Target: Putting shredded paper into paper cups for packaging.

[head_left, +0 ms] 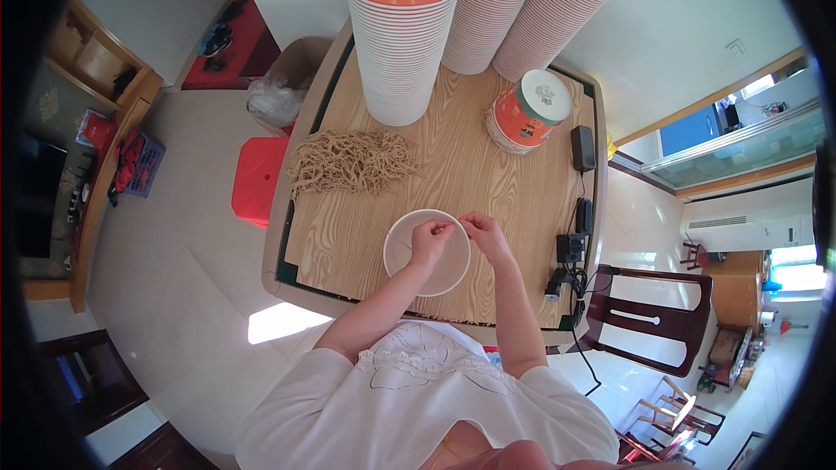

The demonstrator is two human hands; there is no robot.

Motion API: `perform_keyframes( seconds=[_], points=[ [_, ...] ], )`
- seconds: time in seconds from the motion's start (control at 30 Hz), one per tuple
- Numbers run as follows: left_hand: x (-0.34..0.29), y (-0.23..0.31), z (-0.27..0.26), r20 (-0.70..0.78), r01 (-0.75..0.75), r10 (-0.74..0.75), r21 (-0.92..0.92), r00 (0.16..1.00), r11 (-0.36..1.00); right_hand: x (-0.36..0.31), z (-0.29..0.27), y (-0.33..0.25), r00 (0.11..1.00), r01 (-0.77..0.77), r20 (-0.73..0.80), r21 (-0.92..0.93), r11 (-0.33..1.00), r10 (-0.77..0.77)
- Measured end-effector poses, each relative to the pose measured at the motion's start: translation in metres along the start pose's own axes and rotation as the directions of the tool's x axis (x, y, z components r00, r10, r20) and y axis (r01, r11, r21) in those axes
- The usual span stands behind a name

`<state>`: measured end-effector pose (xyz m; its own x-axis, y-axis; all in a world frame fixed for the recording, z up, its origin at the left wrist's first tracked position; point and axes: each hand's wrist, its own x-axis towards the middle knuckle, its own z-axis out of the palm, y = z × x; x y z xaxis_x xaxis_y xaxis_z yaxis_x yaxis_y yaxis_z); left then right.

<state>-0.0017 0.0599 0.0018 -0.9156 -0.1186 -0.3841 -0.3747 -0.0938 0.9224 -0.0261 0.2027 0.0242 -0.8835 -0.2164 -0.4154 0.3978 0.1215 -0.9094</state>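
A white-lined paper bucket (446, 275) stands on the wooden table in front of me, its mouth facing up. My left hand (430, 242) reaches over its opening, fingertips pinched together at the far right part of the rim. On the outer side of the same rim spot, my right hand (488, 237) is closed too, its fingertips close to the left ones. Whatever lies between the fingers is too small to make out. Beyond the bucket, to the left, lies a tangled heap of tan twine cords (353, 162).
Tall stacks of nested paper buckets (399, 57) rise at the table's far side. An orange and green bucket (526, 120) sits upside down at far right. Black power adapters and cables (572, 248) line the right edge. A red stool (258, 181) and a dark chair (649, 320) flank the table.
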Motion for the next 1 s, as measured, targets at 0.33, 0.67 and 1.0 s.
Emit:
perform_keyframes(
  seconds=[0.33, 0.67, 1.0],
  points=[
    [-0.004, 0.011, 0.002, 0.025, 0.057, -0.056, -0.024, 0.998, 0.998, 0.001, 0.0, 0.004, 0.998, -0.058, 0.045, 0.255, 0.965, 0.048],
    [-0.032, 0.059, -0.004, 0.151, -0.381, 0.36, 0.552, 0.921, 0.742, 0.003, -0.001, 0.006, 0.999, 0.035, -0.027, 0.062, 0.997, -0.034],
    [-0.011, 0.073, -0.015, 0.528, -0.555, 0.172, 0.799, 0.832, 0.23, 0.0, 0.008, 0.0, 0.988, 0.109, -0.103, -0.1, 0.989, -0.119]
  ],
)
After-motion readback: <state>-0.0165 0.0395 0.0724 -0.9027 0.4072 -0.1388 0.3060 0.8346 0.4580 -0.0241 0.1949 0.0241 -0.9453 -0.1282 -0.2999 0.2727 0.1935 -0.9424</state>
